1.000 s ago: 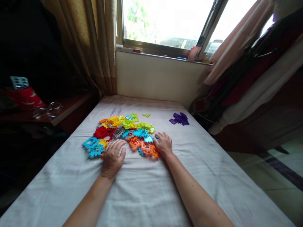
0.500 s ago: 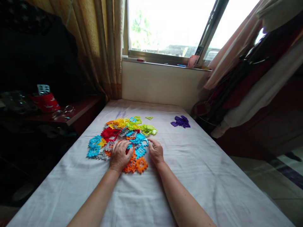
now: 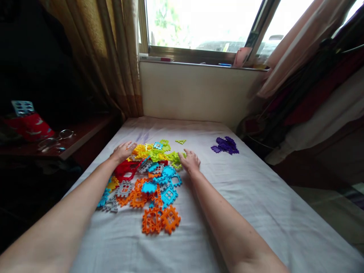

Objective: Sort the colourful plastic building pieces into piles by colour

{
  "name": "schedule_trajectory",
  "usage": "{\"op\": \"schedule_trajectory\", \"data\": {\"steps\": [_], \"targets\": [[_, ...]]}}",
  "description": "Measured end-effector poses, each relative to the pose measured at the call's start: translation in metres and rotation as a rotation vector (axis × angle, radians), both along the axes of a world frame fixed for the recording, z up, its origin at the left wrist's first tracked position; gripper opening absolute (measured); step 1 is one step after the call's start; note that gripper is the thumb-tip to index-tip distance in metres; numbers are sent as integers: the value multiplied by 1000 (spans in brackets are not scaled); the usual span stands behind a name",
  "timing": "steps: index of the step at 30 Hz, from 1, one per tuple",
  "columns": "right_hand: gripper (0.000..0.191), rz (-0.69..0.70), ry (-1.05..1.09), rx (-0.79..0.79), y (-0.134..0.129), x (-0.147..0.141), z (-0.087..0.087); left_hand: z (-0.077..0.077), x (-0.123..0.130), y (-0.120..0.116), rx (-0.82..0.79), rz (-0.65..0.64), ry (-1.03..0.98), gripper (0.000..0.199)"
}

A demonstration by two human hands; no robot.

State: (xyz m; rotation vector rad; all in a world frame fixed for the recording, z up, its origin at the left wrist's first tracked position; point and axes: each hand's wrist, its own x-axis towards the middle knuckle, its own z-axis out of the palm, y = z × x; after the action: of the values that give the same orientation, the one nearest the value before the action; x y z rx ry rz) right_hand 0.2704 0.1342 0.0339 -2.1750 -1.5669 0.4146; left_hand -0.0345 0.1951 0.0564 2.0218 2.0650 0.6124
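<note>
A heap of notched plastic building pieces lies on the cloth-covered surface. My left hand (image 3: 124, 150) rests at the far left edge of the heap, beside the yellow pieces (image 3: 142, 150), fingers stretched out. At the far right edge my right hand (image 3: 190, 160) touches the lime-green pieces (image 3: 173, 158) with its fingers apart. Nearer to me lie red pieces (image 3: 125, 170), grey pieces (image 3: 124, 188), blue pieces (image 3: 169, 195) and orange pieces (image 3: 171, 219). My left forearm partly covers the blue and grey pieces at the left.
A separate purple pile (image 3: 226, 145) lies at the far right, and a small lime-green triangle (image 3: 180, 141) behind the heap. To the left, a dark table (image 3: 82, 136) holds glasses (image 3: 54, 140) and a red container (image 3: 35, 126). Clothes (image 3: 301, 64) hang at the right.
Both hands have moved away from me, to the far side of the heap. My left hand also went left, uncovering orange and blue pieces. The view has shifted slightly.
</note>
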Motion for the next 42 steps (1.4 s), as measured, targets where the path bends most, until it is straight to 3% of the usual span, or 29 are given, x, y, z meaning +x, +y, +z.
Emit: {"op": "schedule_trajectory", "data": {"steps": [3,7,10,13,17,22,24,27,31,37,39,42], "targets": [[56,142,-25,-96,12,-23,10,-7,17,17,-97,-77,-55,65],[56,309,14,-66,4,-49,17,-8,32,1,-149,-174,-96,53],[53,436,12,54,-16,-59,23,-3,30,-31,-113,-286,-132,45],[46,567,-20,158,-44,-60,29,-1,22,-74,25,-420,-183,38],[40,675,-60,238,-86,-47,32,-6,12,-136,135,-471,-178,39],[66,660,-109,297,-141,-19,15,-23,-12,-201,239,-395,34,49],[77,700,-139,323,-161,-13,4,-32,-26,-214,243,-243,111,58],[81,794,-179,305,-176,-14,-11,-44,-36,-221,112,-14,134,78],[67,685,-209,233,-156,-24,-16,-54,-6,-215,67,-95,122,91],[55,225,-147,238,-113,-6,-17,-56,79,-195,194,-181,-188,92],[54,159,-73,302,-112,12,-23,-53,91,-191,252,-225,-295,83],[52,155,41,405,-120,41,-36,-48,83,-188,368,-208,-355,63]]}}
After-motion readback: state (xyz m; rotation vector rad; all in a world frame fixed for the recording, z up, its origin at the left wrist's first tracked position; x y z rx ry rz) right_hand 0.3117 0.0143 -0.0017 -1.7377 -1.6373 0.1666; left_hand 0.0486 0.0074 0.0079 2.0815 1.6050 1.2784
